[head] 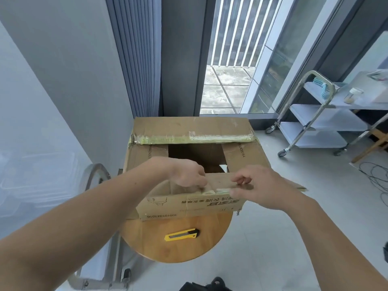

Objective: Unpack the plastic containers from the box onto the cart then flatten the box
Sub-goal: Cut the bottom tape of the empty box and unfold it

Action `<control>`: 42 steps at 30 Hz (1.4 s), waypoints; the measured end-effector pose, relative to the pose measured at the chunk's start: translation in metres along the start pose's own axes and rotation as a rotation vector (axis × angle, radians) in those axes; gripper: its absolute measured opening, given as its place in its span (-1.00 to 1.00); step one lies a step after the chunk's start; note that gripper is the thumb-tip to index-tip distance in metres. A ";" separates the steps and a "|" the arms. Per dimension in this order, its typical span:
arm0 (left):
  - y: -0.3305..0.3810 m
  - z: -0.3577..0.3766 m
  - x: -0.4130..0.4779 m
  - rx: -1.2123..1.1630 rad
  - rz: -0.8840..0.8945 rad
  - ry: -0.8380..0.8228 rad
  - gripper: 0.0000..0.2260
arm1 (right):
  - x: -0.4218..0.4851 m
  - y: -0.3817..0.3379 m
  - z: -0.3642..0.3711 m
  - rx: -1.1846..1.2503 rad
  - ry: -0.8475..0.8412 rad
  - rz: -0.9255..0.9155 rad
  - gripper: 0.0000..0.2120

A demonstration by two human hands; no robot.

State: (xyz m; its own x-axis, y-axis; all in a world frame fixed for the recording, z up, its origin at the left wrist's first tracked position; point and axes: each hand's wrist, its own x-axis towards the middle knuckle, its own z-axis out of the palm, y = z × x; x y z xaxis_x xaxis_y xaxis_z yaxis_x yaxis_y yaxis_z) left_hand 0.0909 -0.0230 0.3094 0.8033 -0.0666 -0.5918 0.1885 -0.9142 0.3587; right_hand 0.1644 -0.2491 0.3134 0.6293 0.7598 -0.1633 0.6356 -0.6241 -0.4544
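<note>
A brown cardboard box [189, 206] with printed text stands on a round wooden stool [178, 246]. Its far flap [193, 129], edged with torn tape, is folded back, and the two side flaps lie partly over a dark opening. My left hand [189, 175] and my right hand [258, 185] both grip the taped edge of the near flap [220, 181], fingers curled over it. The inside of the box is dark and no containers show. The metal cart [327, 120] with three shelves stands at the right.
A yellow utility knife [181, 235] lies on the stool in front of the box. A second metal cart frame [98, 227] stands at the lower left. Cables [373, 175] lie on the floor at the right. Small items sit on the cart's top shelf.
</note>
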 end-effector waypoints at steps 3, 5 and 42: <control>-0.007 0.016 0.019 0.098 -0.015 0.072 -0.41 | -0.002 0.007 0.013 -0.002 -0.119 0.056 -0.59; -0.013 0.023 0.031 0.150 -0.009 0.137 -0.32 | 0.003 0.014 0.026 0.021 -0.179 0.081 -0.55; -0.020 0.032 0.080 0.038 -0.114 -0.036 -0.81 | 0.135 0.071 0.047 -0.116 -0.552 -0.107 -0.63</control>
State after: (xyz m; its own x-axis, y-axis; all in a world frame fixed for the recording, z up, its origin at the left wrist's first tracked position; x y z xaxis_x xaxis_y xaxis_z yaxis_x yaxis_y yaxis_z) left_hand 0.1336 -0.0224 0.2319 0.7569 0.0245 -0.6531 0.2549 -0.9312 0.2606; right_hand 0.2733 -0.1825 0.2177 0.2519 0.7832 -0.5685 0.7476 -0.5305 -0.3996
